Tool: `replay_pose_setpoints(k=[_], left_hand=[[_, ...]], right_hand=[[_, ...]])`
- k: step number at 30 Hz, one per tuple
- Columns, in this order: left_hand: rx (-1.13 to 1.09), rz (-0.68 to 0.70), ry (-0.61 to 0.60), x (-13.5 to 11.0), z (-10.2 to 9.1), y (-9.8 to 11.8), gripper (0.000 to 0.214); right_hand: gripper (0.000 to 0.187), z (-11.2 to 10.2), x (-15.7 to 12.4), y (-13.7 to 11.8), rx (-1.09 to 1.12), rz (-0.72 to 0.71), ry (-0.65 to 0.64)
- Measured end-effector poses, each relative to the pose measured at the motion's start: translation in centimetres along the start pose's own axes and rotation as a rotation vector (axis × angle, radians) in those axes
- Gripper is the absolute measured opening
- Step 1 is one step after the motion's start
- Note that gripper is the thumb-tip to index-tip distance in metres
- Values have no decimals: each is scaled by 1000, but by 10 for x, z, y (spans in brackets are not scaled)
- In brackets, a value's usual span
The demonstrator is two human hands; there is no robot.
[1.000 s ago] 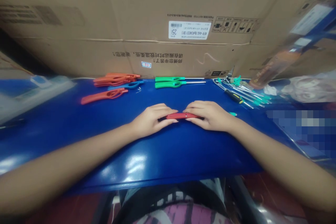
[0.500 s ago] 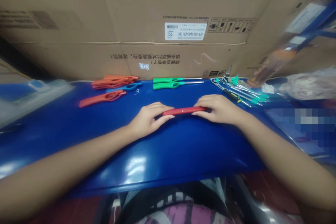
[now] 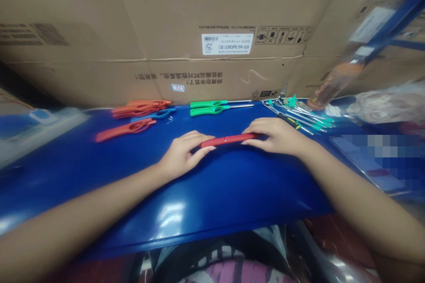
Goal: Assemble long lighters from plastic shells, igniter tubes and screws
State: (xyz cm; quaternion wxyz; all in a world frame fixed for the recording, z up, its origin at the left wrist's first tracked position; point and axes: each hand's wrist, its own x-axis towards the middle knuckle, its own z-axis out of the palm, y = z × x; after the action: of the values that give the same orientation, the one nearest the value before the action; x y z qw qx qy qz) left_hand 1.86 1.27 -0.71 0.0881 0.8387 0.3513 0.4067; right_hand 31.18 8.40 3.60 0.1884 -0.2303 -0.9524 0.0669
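A long red plastic lighter body (image 3: 229, 140) lies level in front of you at 12 o'clock, held crosswise between your hands, on or just above the glossy blue workbench (image 3: 212, 212); you cannot tell whether it touches the surface. Your left hand (image 3: 184, 152), at its 8 o'clock, has the fingers curved over the near end, gripping it lightly. Your right hand (image 3: 277, 137), at its 3 o'clock, has the fingers closed around the other end, also grasping it.

Farther out at 11 o'clock lie a heap of orange-red plastic lighter bodies (image 3: 141, 108), a single orange-red one (image 3: 126, 130) and a blue one (image 3: 152, 115). At 12 o'clock, two green lighters with thin metal nozzles (image 3: 209, 108) lie side by side. At 1 o'clock, just beyond your right hand, is a bundle of metal rods with teal ends (image 3: 299, 117), with a black-and-yellow-handled screwdriver (image 3: 288, 120) among them. A large cardboard AUX carton (image 3: 166, 26) stands behind everything.
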Motion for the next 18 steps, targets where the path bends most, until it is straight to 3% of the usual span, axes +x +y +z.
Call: replay_pose_setpoints(k=[6,9,13,16,18], left_hand=[[-40,-72,18,0,0,2,24],[-222,-340,7,3,2,6,29],[-679,-791,-22,9,6,12,37],[-853,-932,-13,12,8,17,39],[-854,-902,-64,11,8,18,43]], right_hand=[[31,-4,-1,-2,-53,19,-23],[29,0,0,-3,-43,30,-28],[40,9,3,-9,1,55,-54],[61,17,6,-19,21,48,-94],[54,23,9,-25,1,17,-107]])
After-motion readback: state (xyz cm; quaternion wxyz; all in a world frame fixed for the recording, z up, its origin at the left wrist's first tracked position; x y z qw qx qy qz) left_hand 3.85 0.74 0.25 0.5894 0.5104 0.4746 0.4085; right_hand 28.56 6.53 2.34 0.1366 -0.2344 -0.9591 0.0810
